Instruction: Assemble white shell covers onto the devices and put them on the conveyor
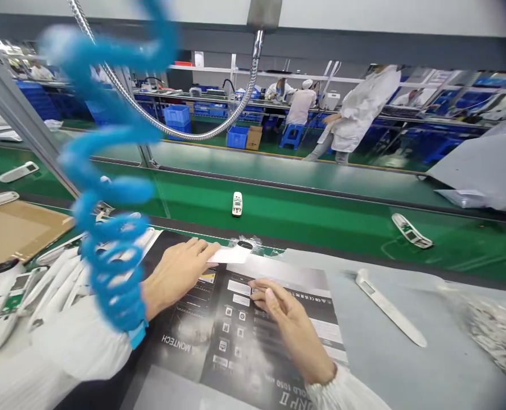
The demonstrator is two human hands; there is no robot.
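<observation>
My left hand (180, 273), with a blue coiled wrist strap (137, 335) at its cuff, reaches to the far edge of the dark printed cardboard (210, 353). Its fingers are closed on a white plastic piece (232, 255), partly hidden by the hand. Just beyond that piece lies a small dark round part (245, 245) on clear plastic. My right hand (289, 319) hovers over or rests on the cardboard, fingers loosely bent and thumb apart, with nothing visible in it. A long white handheld device casing (389, 307) lies to its right on the grey mat.
Several white casings (60, 285), some with green circuit boards, are heaped at left beside brown cardboard (17, 239). Devices lie on the green conveyor belt (304, 210). A bag of small parts (487, 324) sits at right. A metal flexible hose (210, 135) hangs overhead. People work beyond.
</observation>
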